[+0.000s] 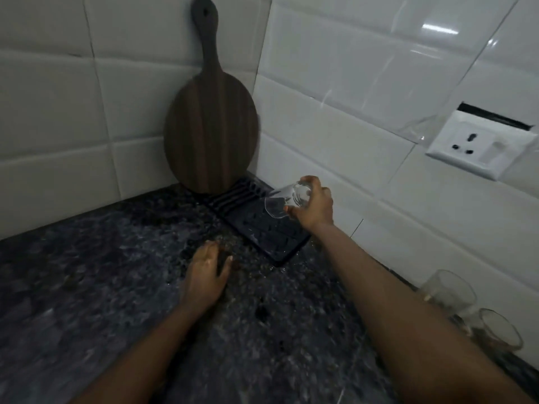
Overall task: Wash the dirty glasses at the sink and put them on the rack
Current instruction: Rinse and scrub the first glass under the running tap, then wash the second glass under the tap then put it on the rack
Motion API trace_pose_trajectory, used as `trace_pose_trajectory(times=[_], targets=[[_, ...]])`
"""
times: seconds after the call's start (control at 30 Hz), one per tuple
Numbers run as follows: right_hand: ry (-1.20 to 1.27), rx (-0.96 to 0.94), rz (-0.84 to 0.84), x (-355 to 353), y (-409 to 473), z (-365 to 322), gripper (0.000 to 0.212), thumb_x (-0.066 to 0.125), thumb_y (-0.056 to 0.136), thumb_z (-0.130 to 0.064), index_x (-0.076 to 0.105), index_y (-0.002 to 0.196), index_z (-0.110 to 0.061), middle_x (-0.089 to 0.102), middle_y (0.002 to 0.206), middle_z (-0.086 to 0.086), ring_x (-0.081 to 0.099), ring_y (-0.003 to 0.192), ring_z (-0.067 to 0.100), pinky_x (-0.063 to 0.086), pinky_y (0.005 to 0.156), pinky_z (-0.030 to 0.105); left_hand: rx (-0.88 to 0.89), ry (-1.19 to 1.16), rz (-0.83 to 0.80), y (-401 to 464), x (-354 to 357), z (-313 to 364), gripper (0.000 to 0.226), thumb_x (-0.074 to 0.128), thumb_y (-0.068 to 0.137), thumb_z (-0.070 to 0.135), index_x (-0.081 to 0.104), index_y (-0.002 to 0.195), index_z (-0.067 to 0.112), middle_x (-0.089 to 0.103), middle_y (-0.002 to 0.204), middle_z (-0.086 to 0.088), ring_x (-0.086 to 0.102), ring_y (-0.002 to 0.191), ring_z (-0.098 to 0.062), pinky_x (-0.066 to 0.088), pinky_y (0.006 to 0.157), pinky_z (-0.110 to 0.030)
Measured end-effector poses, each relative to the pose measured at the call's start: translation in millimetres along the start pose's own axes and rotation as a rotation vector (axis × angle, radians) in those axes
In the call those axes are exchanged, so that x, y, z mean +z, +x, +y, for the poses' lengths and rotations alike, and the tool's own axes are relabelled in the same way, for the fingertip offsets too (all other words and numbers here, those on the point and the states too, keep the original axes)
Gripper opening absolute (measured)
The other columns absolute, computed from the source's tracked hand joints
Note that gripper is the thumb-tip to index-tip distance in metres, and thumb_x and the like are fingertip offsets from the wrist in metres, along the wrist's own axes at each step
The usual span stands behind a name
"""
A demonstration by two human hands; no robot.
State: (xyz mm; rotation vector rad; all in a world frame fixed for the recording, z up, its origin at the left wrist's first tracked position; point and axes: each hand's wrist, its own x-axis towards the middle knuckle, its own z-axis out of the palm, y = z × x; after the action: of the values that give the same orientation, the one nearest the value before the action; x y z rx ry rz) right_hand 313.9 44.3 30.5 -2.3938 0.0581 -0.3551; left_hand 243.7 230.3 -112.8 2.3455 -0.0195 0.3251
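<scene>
Clear glass tilted, gripped in right hand just above black rack — left hand flat on counter, fingers relaxed; two glasses beside right forearm.

No legible text, labels, brand marks or numbers anywhere in head view. Checked likely surfaces: white plastic wall socket plate, blank, no rating or maker's mark readable. Dark wooden round chopping board w/ handle, grain only, no stamp. Clear drinking glass, no print or etching visible. Black ribbed plastic drying rack, no moulded lettering discernible; dim light and blur.
</scene>
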Motion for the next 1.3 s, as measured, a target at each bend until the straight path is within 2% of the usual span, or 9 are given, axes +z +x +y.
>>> trace_pose_trajectory(times=[0.1, 0.33, 0.43, 0.53, 0.7, 0.83, 1.0, 1.17, 1.3], targets=[[-0.073, 0.004, -0.053, 12, 23, -2, 0.065, 0.075, 0.074, -0.009, 0.043, 0.129, -0.021, 0.04, 0.125, 0.017, 0.053, 0.105, 0.033, 0.043, 0.083, 0.025, -0.037, -0.002, 0.037, -2, 6, -7, 0.048, 0.053, 0.087, 0.032, 0.058, 0.116, -0.005, 0.054, 0.129, -0.025, 0.048, 0.124, -0.039, 0.034, 0.108, -0.044], [-0.217, 0.046, -0.158, 46, 72, 9, 0.075, 0.077, 0.074, -0.018, 0.039, 0.138, -0.023, 0.04, 0.133, 0.016, 0.051, 0.116, 0.032, 0.042, 0.096, 0.029, -0.034, 0.014, 0.064, -2, 18, -16, 0.038, 0.057, 0.087, 0.026, 0.059, 0.114, -0.001, 0.064, 0.116, -0.021, 0.048, 0.125, -0.039, 0.029, 0.109, -0.047], [-0.231, 0.028, -0.201, 52, 88, 15, 0.077, 0.077, 0.073, -0.021, 0.038, 0.14, -0.023, 0.042, 0.136, 0.016, 0.049, 0.121, 0.03, 0.04, 0.099, 0.028, -0.011, 0.059, 0.041, 1, 20, -18, 0.041, 0.05, 0.088, 0.032, 0.059, 0.114, 0.002, 0.063, 0.117, -0.017, 0.053, 0.119, -0.035, 0.036, 0.108, -0.045], [-0.22, 0.002, -0.213, 58, 95, 22, 0.079, 0.076, 0.074, -0.025, 0.036, 0.142, -0.022, 0.044, 0.137, 0.014, 0.048, 0.124, 0.029, 0.037, 0.103, 0.029, 0.004, 0.105, 0.031, 3, 20, -18, 0.045, 0.046, 0.087, 0.038, 0.058, 0.114, 0.004, 0.061, 0.115, -0.015, 0.056, 0.111, -0.032, 0.047, 0.097, -0.044], [-0.172, -0.033, -0.201, 62, 95, 31, 0.072, 0.072, 0.078, -0.022, 0.037, 0.141, -0.021, 0.049, 0.136, 0.015, 0.049, 0.123, 0.032, 0.038, 0.104, 0.032, 0.012, 0.116, 0.074, 3, 22, -18, 0.045, 0.03, 0.091, 0.033, 0.061, 0.103, 0.001, 0.063, 0.104, -0.016, 0.058, 0.098, -0.032, 0.047, 0.088, -0.038], [-0.16, -0.063, -0.133, 52, 81, 31, 0.054, 0.065, 0.083, -0.017, 0.048, 0.133, -0.014, 0.048, 0.132, 0.021, 0.05, 0.119, 0.035, 0.038, 0.099, 0.03, 0.022, 0.074, 0.103, 4, 23, -20, 0.045, 0.025, 0.092, 0.028, 0.059, 0.097, -0.001, 0.063, 0.099, -0.018, 0.058, 0.093, -0.033, 0.043, 0.086, -0.036], [0.073, -0.003, -0.033, 22, 37, 35, 0.036, 0.062, 0.086, -0.015, 0.056, 0.12, -0.008, 0.058, 0.125, 0.013, 0.061, 0.102, 0.026, 0.046, 0.088, 0.028, -0.01, -0.016, 0.127, 0, 19, -15, 0.034, 0.036, 0.094, 0.027, 0.058, 0.095, 0.003, 0.063, 0.091, -0.014, 0.059, 0.085, -0.028, 0.044, 0.077, -0.031], [0.325, 0.002, 0.048, -42, -36, 42, 0.02, 0.064, 0.086, -0.014, 0.065, 0.106, -0.012, 0.068, 0.103, 0.004, 0.064, 0.09, 0.015, 0.051, 0.078, 0.019, 0.003, -0.12, 0.179, -16, 8, 3, 0.029, 0.041, 0.095, 0.027, 0.06, 0.105, 0.006, 0.066, 0.1, -0.009, 0.061, 0.092, -0.022, 0.045, 0.08, -0.028], [0.506, 0.049, 0.126, -102, -98, 65, 0.011, 0.058, 0.089, -0.013, 0.067, 0.084, -0.016, 0.072, 0.078, -0.001, 0.068, 0.073, 0.012, 0.056, 0.067, 0.02, 0.038, -0.291, 0.167, -44, 17, 50, 0.018, 0.052, 0.092, 0.021, 0.06, 0.103, 0.011, 0.065, 0.1, 0.004, 0.063, 0.088, -0.013, 0.05, 0.075, -0.023]])
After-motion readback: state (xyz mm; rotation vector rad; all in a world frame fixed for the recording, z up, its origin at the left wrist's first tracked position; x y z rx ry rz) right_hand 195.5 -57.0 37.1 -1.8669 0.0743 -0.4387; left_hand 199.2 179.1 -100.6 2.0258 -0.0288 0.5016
